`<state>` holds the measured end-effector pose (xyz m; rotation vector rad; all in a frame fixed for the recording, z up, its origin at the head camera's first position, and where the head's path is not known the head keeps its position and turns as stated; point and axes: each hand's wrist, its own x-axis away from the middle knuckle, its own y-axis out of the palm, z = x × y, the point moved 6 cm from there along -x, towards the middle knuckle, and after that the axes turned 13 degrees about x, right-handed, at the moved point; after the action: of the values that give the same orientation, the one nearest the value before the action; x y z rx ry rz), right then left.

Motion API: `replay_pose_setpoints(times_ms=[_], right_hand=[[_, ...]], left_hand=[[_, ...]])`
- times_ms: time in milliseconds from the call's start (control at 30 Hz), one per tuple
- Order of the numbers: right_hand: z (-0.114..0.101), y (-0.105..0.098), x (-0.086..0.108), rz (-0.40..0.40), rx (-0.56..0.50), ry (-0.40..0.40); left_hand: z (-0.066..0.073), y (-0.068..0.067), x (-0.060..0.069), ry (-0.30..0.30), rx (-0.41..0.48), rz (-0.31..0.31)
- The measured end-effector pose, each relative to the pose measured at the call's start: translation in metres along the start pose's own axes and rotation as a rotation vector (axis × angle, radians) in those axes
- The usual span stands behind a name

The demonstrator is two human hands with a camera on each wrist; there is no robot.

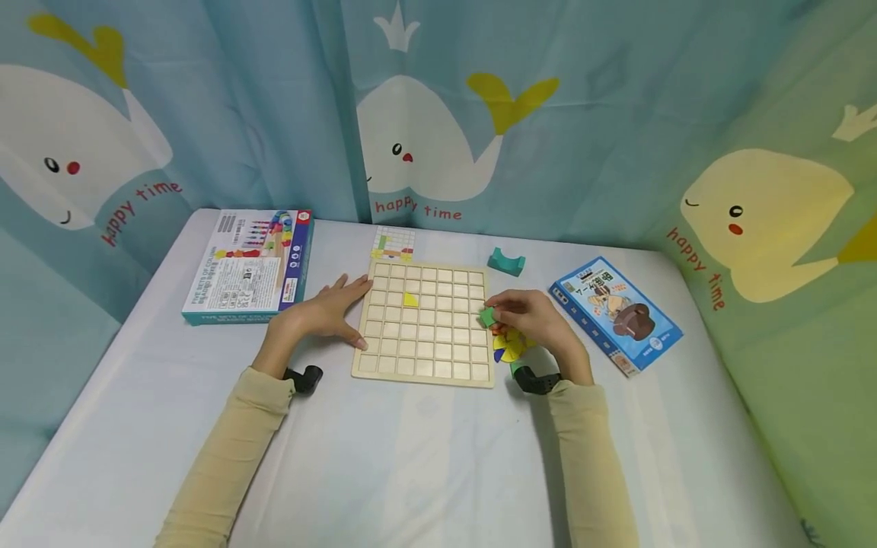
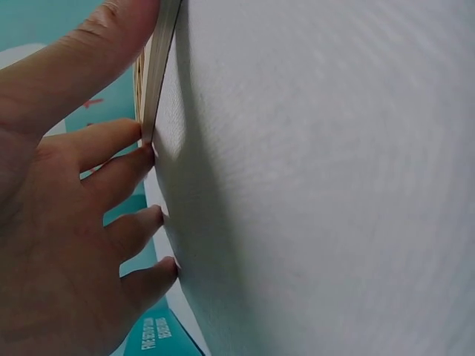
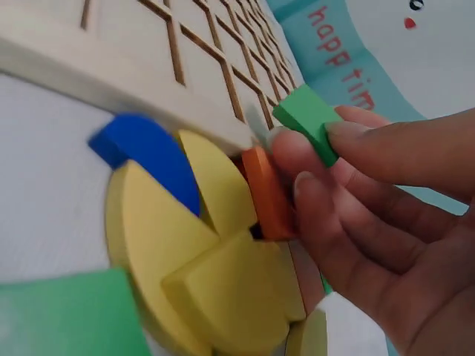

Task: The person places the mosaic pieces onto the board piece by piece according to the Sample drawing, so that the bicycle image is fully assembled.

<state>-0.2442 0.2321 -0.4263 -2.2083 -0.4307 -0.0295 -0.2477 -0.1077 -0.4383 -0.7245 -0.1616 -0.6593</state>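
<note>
A square wooden grid board (image 1: 425, 332) lies flat on the table, with one yellow quarter-round block (image 1: 410, 300) in a cell of its upper left part. My left hand (image 1: 333, 310) rests at the board's left edge, thumb and fingers spread and touching its side. Between the thumb and fingers of my right hand (image 1: 530, 313) is a green block (image 3: 308, 122), held just over the board's right edge. Below that hand sits a small pile of yellow blocks (image 3: 230, 289), with a blue block (image 3: 152, 148) and an orange block (image 3: 266, 194) among them.
A pattern card (image 1: 393, 243) lies behind the board. Behind its right corner stands a teal curved block (image 1: 506, 262). A bead-toy box (image 1: 250, 266) is at left, a blue game box (image 1: 616, 313) at right. Another green block (image 3: 70, 315) lies near the pile. Curtains enclose the table.
</note>
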Motion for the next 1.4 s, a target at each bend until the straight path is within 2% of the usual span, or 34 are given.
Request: replay_pose_setpoints(times_ms=[233, 467, 567, 933, 1067, 1300, 1400], right_hand=[[-0.009, -0.006, -0.009, -0.026, -0.022, -0.064], [-0.015, -0.002, -0.024, -0.063, -0.035, -0.027], [-0.021, 0.002, -0.03, -0.092, -0.068, -0.025], [-0.047, 0.02, -0.052, -0.178, -0.128, -0.091], [-0.059, 0.029, -0.061, -0.191, -0.097, -0.109], [-0.075, 0.045, -0.074, -0.23, -0.178, -0.105], [-0.081, 0.05, -0.079, -0.218, -0.149, -0.127]], left_hand=[[0.003, 0.001, -0.002, 0.007, 0.001, -0.004], [0.003, -0.001, 0.001, 0.001, -0.005, 0.0], [0.004, -0.002, 0.002, 0.007, -0.008, 0.003], [0.002, -0.001, 0.0, 0.021, 0.001, -0.005], [0.001, 0.0, -0.001, 0.021, 0.002, -0.005], [0.001, 0.0, 0.0, 0.006, 0.008, -0.006], [0.001, 0.0, 0.0, 0.005, 0.004, -0.006]])
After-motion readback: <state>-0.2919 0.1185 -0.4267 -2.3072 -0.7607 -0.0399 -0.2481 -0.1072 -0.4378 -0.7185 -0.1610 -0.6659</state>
